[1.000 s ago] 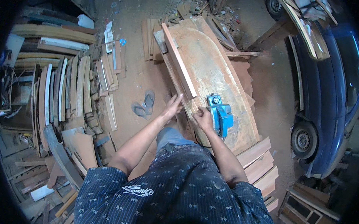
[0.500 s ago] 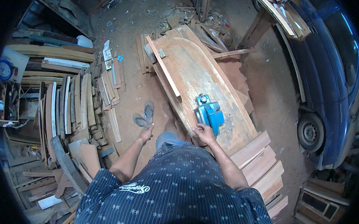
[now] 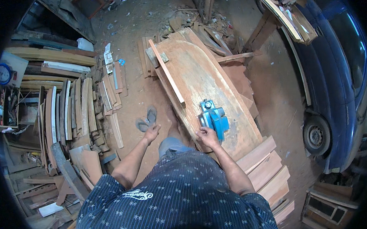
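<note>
Along the left side of a dusty plywood work board lies a pale wooden strip over a small block. A blue electric planer rests near the board's near end. My right hand has curled fingers at the planer's near left side, by the board's edge; what they hold is too small to make out. My left hand is out in the air left of the board, below the grey flip-flops, with fingers curled; whether anything is in them cannot be made out.
Stacks of offcuts fill the left. Reddish planks lean at the board's lower right. A blue car stands on the right, with boards on a raised support beside it. Scraps lie behind the board; a wooden cabinet is lower right.
My left hand has moved away from the wooden strip, down and to the left. My right hand has moved slightly lower beside the planer. The view has shifted.
</note>
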A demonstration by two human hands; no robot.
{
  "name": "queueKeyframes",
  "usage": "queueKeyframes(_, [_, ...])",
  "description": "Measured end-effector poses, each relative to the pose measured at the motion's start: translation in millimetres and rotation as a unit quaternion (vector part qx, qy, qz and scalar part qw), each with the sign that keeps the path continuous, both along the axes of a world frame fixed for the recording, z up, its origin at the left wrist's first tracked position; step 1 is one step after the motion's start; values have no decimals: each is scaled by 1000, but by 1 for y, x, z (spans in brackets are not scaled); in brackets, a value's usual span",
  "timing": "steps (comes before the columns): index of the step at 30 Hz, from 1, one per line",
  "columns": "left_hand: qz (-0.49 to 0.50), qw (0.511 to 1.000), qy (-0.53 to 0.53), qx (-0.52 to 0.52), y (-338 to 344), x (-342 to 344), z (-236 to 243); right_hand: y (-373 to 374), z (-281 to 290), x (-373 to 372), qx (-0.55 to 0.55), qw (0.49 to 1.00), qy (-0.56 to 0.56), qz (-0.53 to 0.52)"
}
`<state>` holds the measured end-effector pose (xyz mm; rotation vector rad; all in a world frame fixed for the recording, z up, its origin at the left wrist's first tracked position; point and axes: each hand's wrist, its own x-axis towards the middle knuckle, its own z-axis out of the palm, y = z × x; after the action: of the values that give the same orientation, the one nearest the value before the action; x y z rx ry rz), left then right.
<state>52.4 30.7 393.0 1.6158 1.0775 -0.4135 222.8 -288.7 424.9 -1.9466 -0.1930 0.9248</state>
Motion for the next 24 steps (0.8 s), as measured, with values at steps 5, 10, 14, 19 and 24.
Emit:
queueKeyframes(5, [-36, 953, -204, 222, 25, 88, 30, 48, -23, 12, 0, 997, -72, 39])
queueKeyframes(10, [-87, 882, -310, 344, 32, 181, 118, 108, -66, 30, -9, 975, -219, -38])
queueKeyframes(14, [-161, 834, -317, 421, 48, 223, 131, 141, -86, 43, -21, 929, -361, -79])
queueKeyframes(19, [-246, 801, -298, 457, 74, 243, 134, 169, -41, 41, -40, 972, -216, -79])
queueKeyframes(24, [-336, 809, -252, 410, 88, 253, 142, 169, -40, 46, -38, 959, -263, -96])
